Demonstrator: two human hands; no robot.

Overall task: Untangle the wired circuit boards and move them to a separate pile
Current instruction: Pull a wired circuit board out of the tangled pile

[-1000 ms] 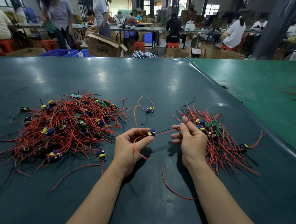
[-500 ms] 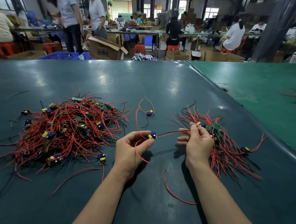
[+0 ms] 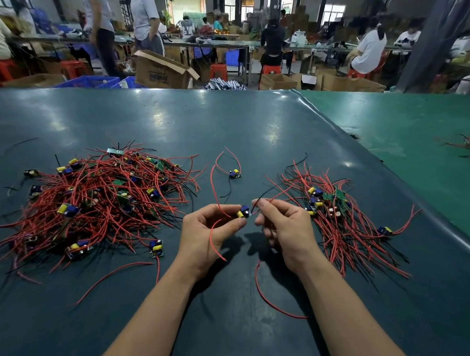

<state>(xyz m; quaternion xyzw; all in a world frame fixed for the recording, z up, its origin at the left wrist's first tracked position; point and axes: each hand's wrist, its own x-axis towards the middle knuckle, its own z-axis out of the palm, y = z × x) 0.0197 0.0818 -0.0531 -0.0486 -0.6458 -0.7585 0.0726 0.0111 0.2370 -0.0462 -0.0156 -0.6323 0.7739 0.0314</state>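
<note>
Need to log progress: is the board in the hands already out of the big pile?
Out. The left hand holds the board clear of the big pile; the right hand pinches its wires.

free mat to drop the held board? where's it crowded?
Bare mat beyond both piles, and near the forearms. Crowded: big tangle, sorted pile. The gap between them holds a lone board and both hands, left hand, right hand.

Both bare forearms reach forward side by side, wrists raised a little, the hands meeting in front of the person. The left hand (image 3: 208, 235) is cupped, thumb and forefinger curled into a pinch, palm turned rightward. The right hand (image 3: 284, 227) faces it, its fingers curled, thumb and forefinger pinched together at the tips.
</note>
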